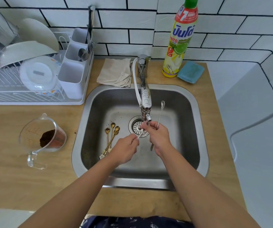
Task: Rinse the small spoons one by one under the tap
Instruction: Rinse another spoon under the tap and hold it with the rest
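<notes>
Spoons of this sort are thin, stiff metal, light enough to forget in the fingers and, I judge, slick once wet, so the sensible hold is a firm pinch on the slender handle, away from the bowl. Left hand does just that: its fingers are curled, thumb and forefinger pinching the end of a pale spoon whose far end reaches toward the drain beneath the tap. Right hand is closed round the handle of a long silver spoon, which stands nearly upright with its bowl above the fist, while its fingertips meet the pale spoon's far end under the spout; whether water is running cannot be told. Four gold spoons lie fanned on the floor of the sink, left of the drain and just beyond the left hand, apparently waiting their turn. Each would best be lifted by the handle, since the decorated tips look the most delicate part. A measuring jug of brown grounds stands on the counter to the left
</notes>
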`<control>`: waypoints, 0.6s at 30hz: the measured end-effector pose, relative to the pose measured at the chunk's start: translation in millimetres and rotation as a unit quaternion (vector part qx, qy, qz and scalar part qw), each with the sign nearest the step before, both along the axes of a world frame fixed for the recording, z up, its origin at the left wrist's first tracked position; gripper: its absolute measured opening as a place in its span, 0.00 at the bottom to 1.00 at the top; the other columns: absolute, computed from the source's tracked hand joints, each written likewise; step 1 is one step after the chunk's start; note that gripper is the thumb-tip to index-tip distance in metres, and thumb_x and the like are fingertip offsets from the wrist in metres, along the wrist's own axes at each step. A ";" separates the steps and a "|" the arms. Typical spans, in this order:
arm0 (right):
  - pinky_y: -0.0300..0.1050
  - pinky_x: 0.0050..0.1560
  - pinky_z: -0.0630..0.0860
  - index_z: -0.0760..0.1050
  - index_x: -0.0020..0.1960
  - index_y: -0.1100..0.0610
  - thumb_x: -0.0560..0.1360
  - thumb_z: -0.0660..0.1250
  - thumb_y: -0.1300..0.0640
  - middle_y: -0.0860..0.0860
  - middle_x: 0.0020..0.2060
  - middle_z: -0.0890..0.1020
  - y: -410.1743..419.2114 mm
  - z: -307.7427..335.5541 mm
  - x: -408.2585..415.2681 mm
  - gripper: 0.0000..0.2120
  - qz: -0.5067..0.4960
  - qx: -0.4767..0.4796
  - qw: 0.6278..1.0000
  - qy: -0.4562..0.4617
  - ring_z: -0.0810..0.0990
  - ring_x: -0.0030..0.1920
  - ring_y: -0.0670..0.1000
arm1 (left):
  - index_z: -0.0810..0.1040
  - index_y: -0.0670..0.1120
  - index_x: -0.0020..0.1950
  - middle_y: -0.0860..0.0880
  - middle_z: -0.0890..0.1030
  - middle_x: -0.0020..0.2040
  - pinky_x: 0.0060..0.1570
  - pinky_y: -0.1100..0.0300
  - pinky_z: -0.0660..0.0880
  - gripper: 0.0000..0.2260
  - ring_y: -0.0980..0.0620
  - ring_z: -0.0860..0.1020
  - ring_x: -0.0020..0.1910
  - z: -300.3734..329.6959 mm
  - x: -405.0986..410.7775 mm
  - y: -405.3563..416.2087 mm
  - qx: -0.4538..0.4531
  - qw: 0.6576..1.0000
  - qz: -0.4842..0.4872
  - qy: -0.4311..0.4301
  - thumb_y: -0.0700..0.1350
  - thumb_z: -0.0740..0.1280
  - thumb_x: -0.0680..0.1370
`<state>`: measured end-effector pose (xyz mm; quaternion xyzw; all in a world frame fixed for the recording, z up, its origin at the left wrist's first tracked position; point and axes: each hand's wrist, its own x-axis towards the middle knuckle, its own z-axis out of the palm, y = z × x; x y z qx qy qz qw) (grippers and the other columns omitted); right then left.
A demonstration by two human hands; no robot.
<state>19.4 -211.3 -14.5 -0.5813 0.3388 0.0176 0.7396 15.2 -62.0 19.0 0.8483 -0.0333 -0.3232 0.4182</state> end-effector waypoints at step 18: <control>0.35 0.24 0.63 0.83 0.51 0.52 0.79 0.73 0.54 0.38 0.29 0.79 0.7 4.6 -2.9 0.03 0.116 0.004 0.993 -0.009 0.62 0.25 0.43 | 0.74 0.44 0.46 0.49 0.71 0.30 0.22 0.62 0.60 0.12 0.57 0.65 0.21 11.5 10.4 11.9 -0.046 0.996 0.014 0.078 0.46 0.55 0.84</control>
